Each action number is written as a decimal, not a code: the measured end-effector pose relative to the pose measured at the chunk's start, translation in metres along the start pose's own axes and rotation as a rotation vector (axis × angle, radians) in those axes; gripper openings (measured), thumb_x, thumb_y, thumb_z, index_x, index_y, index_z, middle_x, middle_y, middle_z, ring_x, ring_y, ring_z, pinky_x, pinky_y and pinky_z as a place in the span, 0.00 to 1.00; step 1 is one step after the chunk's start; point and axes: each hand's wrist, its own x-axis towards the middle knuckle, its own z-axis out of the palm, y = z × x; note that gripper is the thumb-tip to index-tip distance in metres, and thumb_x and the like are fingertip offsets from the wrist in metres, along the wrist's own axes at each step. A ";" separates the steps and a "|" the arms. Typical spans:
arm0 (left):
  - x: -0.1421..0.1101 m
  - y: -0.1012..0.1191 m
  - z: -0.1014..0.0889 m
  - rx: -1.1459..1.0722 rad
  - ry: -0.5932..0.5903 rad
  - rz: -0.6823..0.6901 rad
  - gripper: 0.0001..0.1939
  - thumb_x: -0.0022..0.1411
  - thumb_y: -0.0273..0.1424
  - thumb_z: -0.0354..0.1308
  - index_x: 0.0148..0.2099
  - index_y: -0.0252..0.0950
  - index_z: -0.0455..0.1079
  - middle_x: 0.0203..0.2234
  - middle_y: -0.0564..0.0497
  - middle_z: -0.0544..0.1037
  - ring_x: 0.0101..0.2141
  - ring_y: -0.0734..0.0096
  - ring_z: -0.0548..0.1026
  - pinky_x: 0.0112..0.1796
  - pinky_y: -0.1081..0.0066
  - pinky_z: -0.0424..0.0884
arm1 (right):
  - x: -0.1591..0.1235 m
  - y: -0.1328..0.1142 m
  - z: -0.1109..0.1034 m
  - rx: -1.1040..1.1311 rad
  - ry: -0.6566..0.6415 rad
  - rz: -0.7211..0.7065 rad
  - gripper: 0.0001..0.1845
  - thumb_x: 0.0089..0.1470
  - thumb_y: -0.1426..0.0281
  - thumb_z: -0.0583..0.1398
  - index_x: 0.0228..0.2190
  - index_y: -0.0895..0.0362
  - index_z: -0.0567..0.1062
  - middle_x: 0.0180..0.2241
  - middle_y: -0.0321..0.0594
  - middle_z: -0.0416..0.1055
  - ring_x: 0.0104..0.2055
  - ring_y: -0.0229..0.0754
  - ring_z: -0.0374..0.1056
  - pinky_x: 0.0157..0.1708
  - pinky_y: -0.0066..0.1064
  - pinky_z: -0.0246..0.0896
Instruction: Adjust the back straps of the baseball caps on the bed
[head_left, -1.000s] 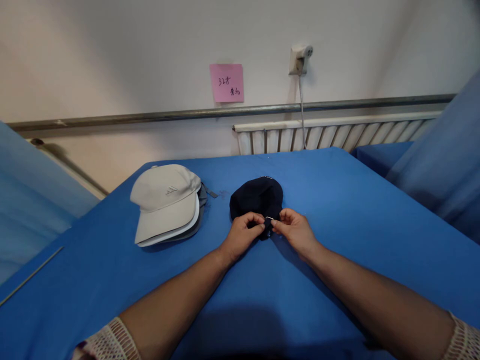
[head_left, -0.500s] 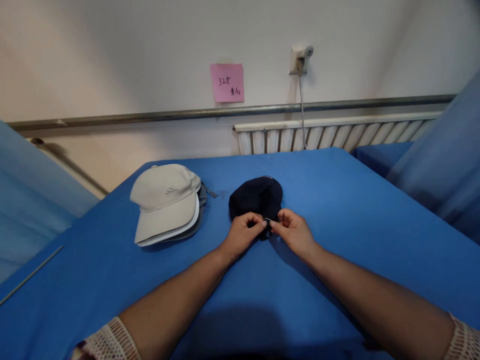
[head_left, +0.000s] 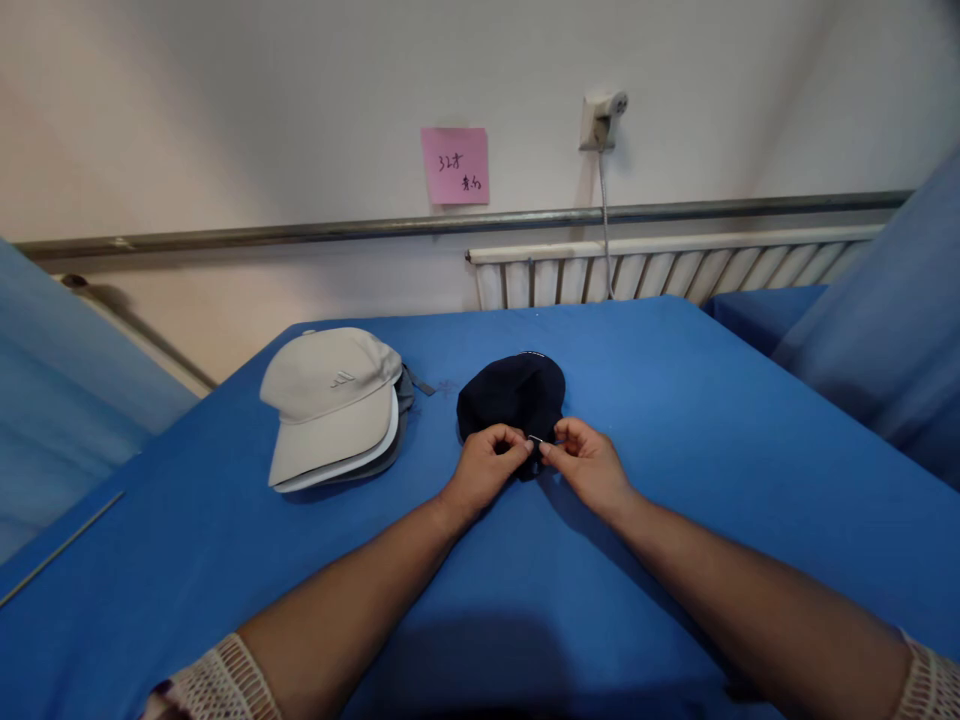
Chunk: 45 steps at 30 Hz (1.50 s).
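A black cap (head_left: 514,392) lies on the blue-covered table, its strap side toward me. My left hand (head_left: 489,462) is closed, thumb and forefinger pinching the cap's back strap from the left. From the right, my right hand (head_left: 589,462) pinches the same strap, also closed. Between the two thumbs shows a small shiny metal buckle (head_left: 535,440). The fingers partly cover the strap, so its full length is hidden. Left of the cap sits a stack of caps, a beige cap (head_left: 337,385) on top with white and grey brims beneath.
The blue table cover (head_left: 712,420) spreads around the hands. A thin rod (head_left: 64,548) lies at the left edge. Behind stand a white radiator (head_left: 555,280) and a metal rail (head_left: 337,229) along the wall. A blue curtain (head_left: 900,320) hangs at the right, another at the left.
Almost nothing differs. Both hands keep their pinch on the strap, and the black cap and the stacked caps stay where they were.
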 end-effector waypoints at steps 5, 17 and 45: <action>-0.002 0.004 -0.002 -0.062 -0.051 -0.004 0.07 0.52 0.32 0.62 0.28 0.32 0.71 0.27 0.49 0.74 0.29 0.72 0.71 0.33 0.71 0.67 | 0.002 -0.003 0.001 0.091 0.040 0.030 0.17 0.38 0.59 0.66 0.25 0.54 0.66 0.20 0.31 0.65 0.23 0.37 0.65 0.23 0.28 0.57; 0.000 0.000 -0.002 -0.022 -0.039 0.014 0.10 0.52 0.34 0.64 0.27 0.32 0.71 0.28 0.49 0.74 0.29 0.73 0.70 0.32 0.71 0.67 | 0.002 0.000 0.001 0.038 0.037 0.017 0.15 0.40 0.61 0.65 0.26 0.54 0.66 0.19 0.30 0.65 0.22 0.36 0.65 0.23 0.28 0.58; 0.000 -0.006 -0.003 -0.053 -0.060 -0.010 0.08 0.50 0.31 0.65 0.31 0.33 0.71 0.30 0.49 0.74 0.31 0.73 0.71 0.34 0.71 0.68 | 0.003 0.000 0.001 0.092 0.055 0.040 0.20 0.37 0.60 0.68 0.25 0.54 0.65 0.19 0.28 0.62 0.21 0.35 0.64 0.25 0.30 0.62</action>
